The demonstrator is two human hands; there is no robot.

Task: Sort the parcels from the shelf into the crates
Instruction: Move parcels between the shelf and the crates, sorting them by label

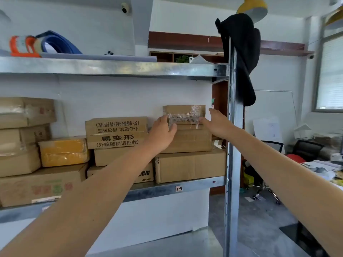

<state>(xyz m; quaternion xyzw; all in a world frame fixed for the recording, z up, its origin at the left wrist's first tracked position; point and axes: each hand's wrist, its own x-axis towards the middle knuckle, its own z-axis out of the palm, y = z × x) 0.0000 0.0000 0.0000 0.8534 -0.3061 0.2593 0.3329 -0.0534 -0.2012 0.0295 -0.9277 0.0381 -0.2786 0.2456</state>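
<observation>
Two grips meet on one small taped parcel (184, 114), the top item of the right-hand stack on the middle shelf (196, 184). Your left grip (163, 133) clasps the parcel's left end, with the thumb on the front face and the fingers curled round the side. Your right grip (215, 120) holds the right end, with the thumb raised along the side and the fingers curled onto the front, over the clear tape.

The parcel sits on a plain brown box (191, 140). That box lies on a larger carton (191, 165) at the shelf's right end, just beside the steel post (234, 154).

To the left stands a printed box (117, 132) with black characters, stacked on other boxes. Further left lies a yellow padded parcel (64, 152), with more brown cartons piled beyond it.

On the upper shelf (111, 67) lie an orange tape dispenser (22, 46) and a blue band (59, 42). A black cloth (239, 58) hangs over the top of the post. Well apart to the right stand a black chair (307, 149) and a cluttered counter (323, 166).
</observation>
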